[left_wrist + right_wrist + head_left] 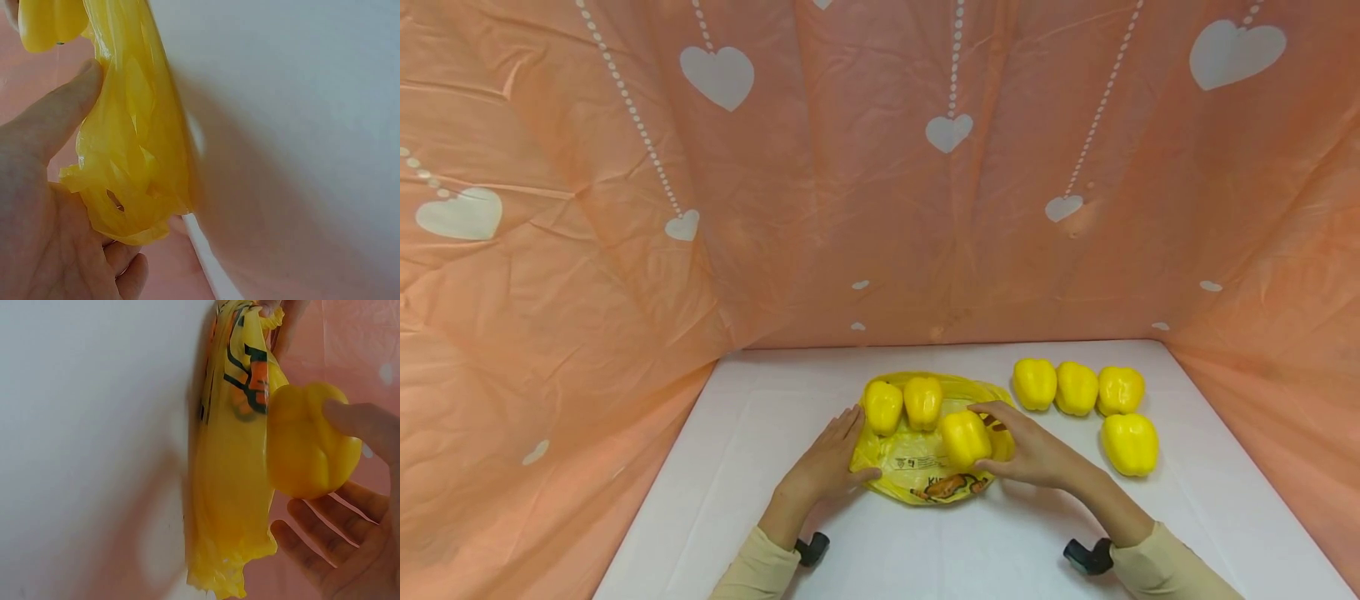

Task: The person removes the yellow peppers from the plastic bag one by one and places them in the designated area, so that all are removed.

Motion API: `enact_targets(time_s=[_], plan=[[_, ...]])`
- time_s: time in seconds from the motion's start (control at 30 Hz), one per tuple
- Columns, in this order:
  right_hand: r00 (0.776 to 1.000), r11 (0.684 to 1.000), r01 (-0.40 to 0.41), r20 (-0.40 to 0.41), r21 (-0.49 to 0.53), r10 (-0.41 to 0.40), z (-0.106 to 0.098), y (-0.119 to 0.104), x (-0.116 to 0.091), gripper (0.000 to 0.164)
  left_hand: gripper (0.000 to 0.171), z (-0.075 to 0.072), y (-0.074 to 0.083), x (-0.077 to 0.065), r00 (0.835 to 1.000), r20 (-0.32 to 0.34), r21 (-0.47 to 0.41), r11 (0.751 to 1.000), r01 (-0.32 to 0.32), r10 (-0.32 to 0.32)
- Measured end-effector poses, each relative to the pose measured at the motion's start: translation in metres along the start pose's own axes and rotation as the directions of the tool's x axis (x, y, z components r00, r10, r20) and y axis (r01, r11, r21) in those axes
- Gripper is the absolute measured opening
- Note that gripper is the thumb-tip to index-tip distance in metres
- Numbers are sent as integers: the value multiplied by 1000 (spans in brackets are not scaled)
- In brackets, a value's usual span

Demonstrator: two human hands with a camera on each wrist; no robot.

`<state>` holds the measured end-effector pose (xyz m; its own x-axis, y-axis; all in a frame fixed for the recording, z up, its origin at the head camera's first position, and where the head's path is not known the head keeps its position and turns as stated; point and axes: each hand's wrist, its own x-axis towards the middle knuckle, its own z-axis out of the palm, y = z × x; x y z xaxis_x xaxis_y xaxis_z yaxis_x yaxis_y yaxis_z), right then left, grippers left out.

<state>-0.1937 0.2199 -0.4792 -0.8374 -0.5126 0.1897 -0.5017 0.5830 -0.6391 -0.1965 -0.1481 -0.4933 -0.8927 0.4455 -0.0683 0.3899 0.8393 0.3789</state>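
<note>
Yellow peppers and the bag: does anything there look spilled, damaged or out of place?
Nothing looks clearly spilled or damaged. The only mild oddity is on the table, right of the yellow bag: three peppers line up in a row, while a fourth pepper sits in front, outside that line.

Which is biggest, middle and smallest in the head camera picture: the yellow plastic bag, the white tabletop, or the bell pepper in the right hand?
Largest to smallest, as they look there:
1. White tabletop
2. Yellow plastic bag
3. Bell pepper in the right hand
</note>
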Motion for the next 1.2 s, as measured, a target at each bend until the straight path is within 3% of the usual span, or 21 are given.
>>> enact_targets(time_s=[0.4,0.7,1.2], plan=[[998,999,-45,-34,12,45,-12,4,-8,77,102,-1,2,-1,1000,3,-3,1000,13,-13],[998,1000,-6,-66,-15,5,-19,10,-14,76,102,-1,1,-1,1000,3,-21,1000,14,-14],[995,999,-16,-97,-43,12,-32,17,-24,78,103,-3,0,-2,1000,10,-25,1000,19,-18]])
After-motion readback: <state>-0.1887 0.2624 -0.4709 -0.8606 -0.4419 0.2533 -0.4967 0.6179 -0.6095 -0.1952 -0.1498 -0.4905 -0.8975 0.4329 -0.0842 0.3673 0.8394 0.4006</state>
